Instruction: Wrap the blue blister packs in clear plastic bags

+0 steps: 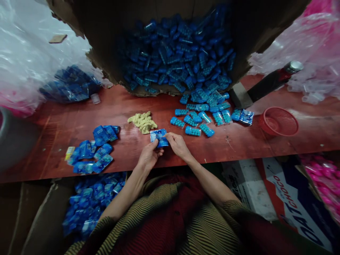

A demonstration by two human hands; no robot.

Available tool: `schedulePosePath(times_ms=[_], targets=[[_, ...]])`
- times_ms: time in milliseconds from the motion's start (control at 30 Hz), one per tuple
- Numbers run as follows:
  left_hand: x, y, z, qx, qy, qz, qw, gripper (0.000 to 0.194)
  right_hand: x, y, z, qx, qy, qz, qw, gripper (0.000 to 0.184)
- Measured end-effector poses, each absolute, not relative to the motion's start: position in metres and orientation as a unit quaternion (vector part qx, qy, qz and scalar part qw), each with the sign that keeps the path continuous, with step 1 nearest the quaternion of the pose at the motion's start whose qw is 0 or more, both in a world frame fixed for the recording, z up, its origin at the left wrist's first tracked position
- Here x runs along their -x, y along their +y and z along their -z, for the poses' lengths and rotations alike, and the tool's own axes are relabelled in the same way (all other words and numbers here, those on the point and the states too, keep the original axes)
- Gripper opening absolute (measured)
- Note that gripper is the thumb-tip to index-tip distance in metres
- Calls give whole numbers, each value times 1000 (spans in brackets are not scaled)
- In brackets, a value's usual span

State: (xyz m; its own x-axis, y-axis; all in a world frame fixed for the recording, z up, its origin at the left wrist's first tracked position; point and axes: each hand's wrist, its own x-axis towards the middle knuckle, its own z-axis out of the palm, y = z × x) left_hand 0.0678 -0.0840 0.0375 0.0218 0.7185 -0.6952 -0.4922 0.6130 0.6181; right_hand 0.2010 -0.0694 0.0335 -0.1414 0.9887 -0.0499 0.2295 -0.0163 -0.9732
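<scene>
Box holds bottles (beads inside) — left hand and right hand pinch a blue packet.

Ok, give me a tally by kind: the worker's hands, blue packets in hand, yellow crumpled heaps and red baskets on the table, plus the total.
Hands: 2, left hand and right hand
Held blue packet: 1
Yellow crumpled heap: 1
Red basket: 1
Total: 5

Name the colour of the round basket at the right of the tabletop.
The basket is red, shown best in the head view.
</scene>
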Motion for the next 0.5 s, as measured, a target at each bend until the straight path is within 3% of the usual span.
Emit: schedulePosePath(times_ms=[100, 200, 333, 433, 500], targets=[[-65, -85, -38, -68, 552, -410, 723, 23, -208, -63, -35, 528, -580, -485, 388, 36], [-63, -86, -40, -45, 533, -395, 747, 25, -216, -50, -39, 572, -656, -348, 348, 27], [-61, -89, -44, -11, 516, -381, 768, 23, -223, -21, -43, 653, -720, -163, 170, 44], [-61, -90, -46, 6, 515, -375, 771, 26, -224, -4, -42, 661, -736, -138, 54, 33], [-59, -91, -46, 10, 515, -373, 772, 28, -224, 1, -42, 649, -747, -143, 37, 28]])
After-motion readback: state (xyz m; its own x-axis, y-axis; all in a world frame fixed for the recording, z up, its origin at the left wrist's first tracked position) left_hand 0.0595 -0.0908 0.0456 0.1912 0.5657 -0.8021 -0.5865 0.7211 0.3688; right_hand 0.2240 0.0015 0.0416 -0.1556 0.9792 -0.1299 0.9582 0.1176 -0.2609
